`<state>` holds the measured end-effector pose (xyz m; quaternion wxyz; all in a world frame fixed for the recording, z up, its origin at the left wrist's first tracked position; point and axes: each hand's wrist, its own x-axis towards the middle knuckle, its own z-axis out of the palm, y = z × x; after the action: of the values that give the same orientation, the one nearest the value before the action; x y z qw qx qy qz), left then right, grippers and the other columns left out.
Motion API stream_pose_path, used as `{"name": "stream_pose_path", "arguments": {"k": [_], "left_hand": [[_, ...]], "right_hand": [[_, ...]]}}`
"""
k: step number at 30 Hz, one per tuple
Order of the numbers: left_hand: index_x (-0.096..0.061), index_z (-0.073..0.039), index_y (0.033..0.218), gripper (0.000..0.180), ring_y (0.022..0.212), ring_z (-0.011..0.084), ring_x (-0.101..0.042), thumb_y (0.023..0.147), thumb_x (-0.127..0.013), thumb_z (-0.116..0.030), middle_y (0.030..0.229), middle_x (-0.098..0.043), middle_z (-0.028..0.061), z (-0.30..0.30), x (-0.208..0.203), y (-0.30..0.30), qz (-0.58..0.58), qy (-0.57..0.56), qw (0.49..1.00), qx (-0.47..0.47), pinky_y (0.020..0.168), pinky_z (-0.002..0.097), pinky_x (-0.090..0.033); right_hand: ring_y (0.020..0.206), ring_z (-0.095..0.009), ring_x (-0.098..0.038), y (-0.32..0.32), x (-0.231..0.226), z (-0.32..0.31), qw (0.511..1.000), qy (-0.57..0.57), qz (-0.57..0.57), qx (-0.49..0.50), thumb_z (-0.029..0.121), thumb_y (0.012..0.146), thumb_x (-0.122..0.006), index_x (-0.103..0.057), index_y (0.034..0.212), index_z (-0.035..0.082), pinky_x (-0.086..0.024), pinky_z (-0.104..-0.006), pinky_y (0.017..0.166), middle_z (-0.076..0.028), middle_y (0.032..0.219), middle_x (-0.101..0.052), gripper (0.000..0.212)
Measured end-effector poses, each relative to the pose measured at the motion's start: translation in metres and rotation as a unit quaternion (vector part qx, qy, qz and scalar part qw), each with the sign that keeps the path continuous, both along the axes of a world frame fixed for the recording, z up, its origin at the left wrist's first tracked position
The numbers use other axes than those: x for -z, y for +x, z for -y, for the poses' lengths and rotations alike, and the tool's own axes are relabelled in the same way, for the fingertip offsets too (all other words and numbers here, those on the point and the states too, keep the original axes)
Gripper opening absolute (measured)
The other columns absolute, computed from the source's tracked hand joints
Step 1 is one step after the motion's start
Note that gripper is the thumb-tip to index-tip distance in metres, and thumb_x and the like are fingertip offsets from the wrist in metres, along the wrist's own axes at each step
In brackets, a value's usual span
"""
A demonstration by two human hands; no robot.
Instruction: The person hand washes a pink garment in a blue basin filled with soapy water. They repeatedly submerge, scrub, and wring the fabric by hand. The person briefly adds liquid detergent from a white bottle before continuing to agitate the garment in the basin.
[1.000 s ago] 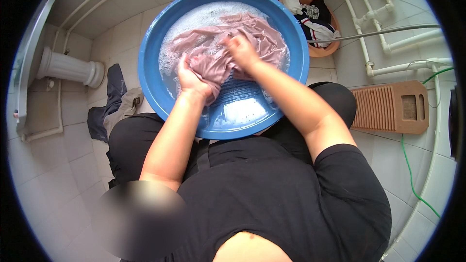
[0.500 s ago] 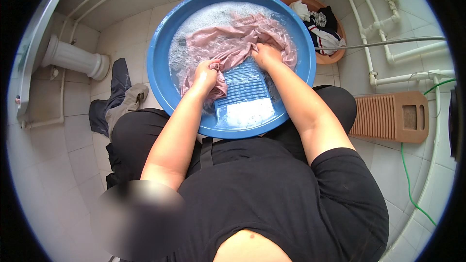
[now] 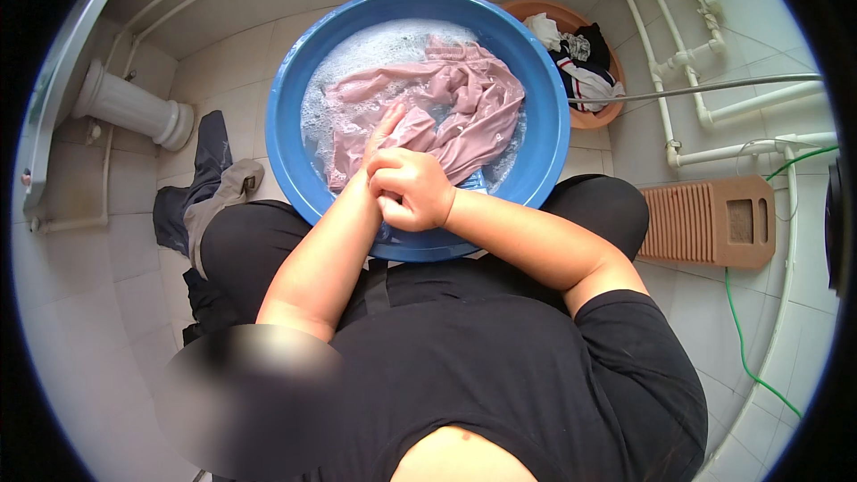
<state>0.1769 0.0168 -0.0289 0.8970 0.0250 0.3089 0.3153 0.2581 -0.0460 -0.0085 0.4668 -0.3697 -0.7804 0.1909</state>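
Observation:
A pink wet garment lies bunched in the soapy water of a big blue basin between my knees. It covers most of a blue washboard, of which only a small patch shows. My left hand has its fingers stretched out along a raised fold of the garment, at the left-centre of the basin. Across my left wrist lies my right hand, its fingers curled in against the wrist. What is inside that curl, if anything, is hidden.
An orange basin with dark and white clothes stands at the back right. A brown washboard lies right of my knee. Left are dark trousers, a beige cloth and a white pedestal. White pipes line the wall.
My right hand has left the garment at the basin's centre-right and come to my left wrist. My left hand's fingers have straightened. The garment has spread over the blue washboard.

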Motion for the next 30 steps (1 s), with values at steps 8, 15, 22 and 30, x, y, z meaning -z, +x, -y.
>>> {"name": "stream_pose_path", "arguments": {"k": [8, 15, 22, 30], "left_hand": [[-0.057, -0.008, 0.098, 0.029, 0.079, 0.0174, -0.060, 0.092, -0.043, -0.034, 0.092, -0.061, 0.0066, 0.008, 0.025, 0.011, -0.064, 0.055, 0.996, 0.022, 0.067, 0.0320, -0.052], [-0.055, -0.007, 0.082, 0.038, 0.063, 0.0163, -0.051, 0.093, -0.038, -0.040, 0.071, -0.054, 0.0040, -0.015, 0.065, -0.013, -0.048, 0.048, 0.997, -0.025, 0.061, 0.0320, -0.044], [-0.059, -0.001, 0.103, 0.053, 0.094, 0.0303, -0.061, 0.086, -0.045, -0.049, 0.103, -0.063, 0.0154, -0.045, -0.046, -0.046, -0.046, 0.158, 0.984, -0.065, 0.086, 0.0453, -0.048], [-0.067, -0.004, 0.079, 0.036, 0.070, 0.0233, -0.061, 0.070, -0.070, -0.039, 0.072, -0.064, 0.0096, -0.041, -0.045, -0.059, -0.651, 0.478, 0.416, 0.417, 0.072, 0.0325, -0.046]], "right_hand": [[0.054, -0.031, -0.056, 0.037, 0.048, -0.035, 0.956, -0.046, 0.033, 0.289, 0.024, 0.075, -0.058, -0.057, 0.056, 0.009, -0.046, -0.0383, 0.050, -0.012, 0.061, -0.057, 0.024], [0.059, -0.026, -0.056, 0.007, 0.036, -0.018, 0.991, 0.014, 0.067, 0.114, 0.025, 0.076, -0.061, -0.055, 0.060, 0.011, -0.046, -0.0360, 0.062, -0.007, 0.063, -0.056, 0.023], [0.107, -0.027, -0.054, 0.088, 0.038, -0.071, 0.931, -0.343, -0.043, 0.116, 0.033, 0.084, -0.057, -0.059, 0.107, 0.002, -0.041, -0.0329, 0.091, -0.017, 0.113, -0.056, 0.038], [0.120, -0.026, -0.044, 0.146, 0.049, -0.062, 0.899, -0.254, 0.332, 0.128, 0.010, 0.072, -0.060, -0.062, 0.110, 0.009, -0.037, -0.0335, 0.099, -0.010, 0.132, -0.046, 0.038]]}}
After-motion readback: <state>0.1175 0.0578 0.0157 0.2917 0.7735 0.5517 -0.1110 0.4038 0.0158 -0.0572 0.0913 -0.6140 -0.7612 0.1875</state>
